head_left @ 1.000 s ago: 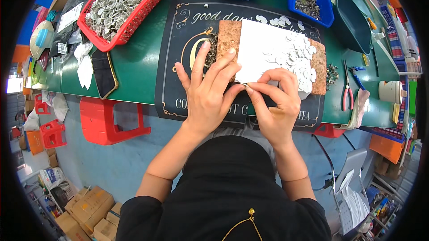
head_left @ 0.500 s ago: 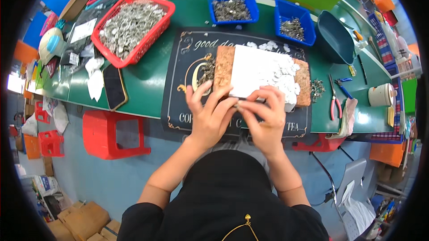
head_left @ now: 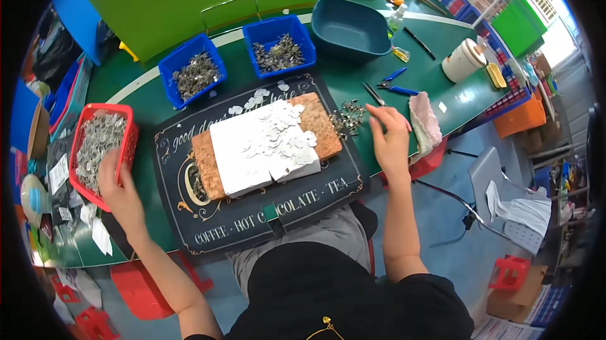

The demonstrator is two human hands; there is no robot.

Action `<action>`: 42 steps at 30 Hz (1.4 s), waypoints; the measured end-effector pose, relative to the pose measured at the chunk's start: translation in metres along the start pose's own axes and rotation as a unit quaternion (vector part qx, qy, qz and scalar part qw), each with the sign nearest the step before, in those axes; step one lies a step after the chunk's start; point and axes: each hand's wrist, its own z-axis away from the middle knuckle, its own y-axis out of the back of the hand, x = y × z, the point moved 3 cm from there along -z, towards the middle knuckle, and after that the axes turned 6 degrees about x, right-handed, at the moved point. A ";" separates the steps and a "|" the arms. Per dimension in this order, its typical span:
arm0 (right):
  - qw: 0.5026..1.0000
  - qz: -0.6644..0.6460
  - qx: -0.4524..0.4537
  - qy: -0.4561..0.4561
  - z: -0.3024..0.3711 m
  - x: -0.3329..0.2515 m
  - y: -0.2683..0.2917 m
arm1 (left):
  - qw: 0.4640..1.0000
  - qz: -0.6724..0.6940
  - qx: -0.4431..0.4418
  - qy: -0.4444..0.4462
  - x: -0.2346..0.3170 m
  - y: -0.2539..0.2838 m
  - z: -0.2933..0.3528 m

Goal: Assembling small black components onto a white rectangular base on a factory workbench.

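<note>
My left hand (head_left: 122,198) is at the near right part of a red basket (head_left: 131,144) full of small silvery metal pieces (head_left: 98,141). Its fingers reach over the rim, apart, with nothing visible in them. To the right, my right hand (head_left: 391,141) hovers by a loose pile of small metal parts (head_left: 349,119), fingers parted; it partly covers pliers (head_left: 374,95) with pink handles. Between the hands, a white block (head_left: 243,157) lies across a brown, cork-like slab (head_left: 211,179). Flat white pieces (head_left: 281,132) are heaped on the block's right half.
A black printed mat (head_left: 315,198) lies under the slab. Behind it stand two blue bins (head_left: 170,91) of metal parts and a dark teal tub (head_left: 350,50). Blue-handled cutters (head_left: 398,87), a pink cloth (head_left: 424,122) and a white canister (head_left: 464,62) are at the right.
My hands, which were together at the near edge of the white block, have parted: left to the red basket, right towards the loose metal parts. The view has turned and shifted right.
</note>
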 end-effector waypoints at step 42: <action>0.784 -0.565 -0.162 -0.199 0.002 -0.064 -0.018 | 0.884 0.369 -0.284 -0.044 0.186 -0.040 -0.016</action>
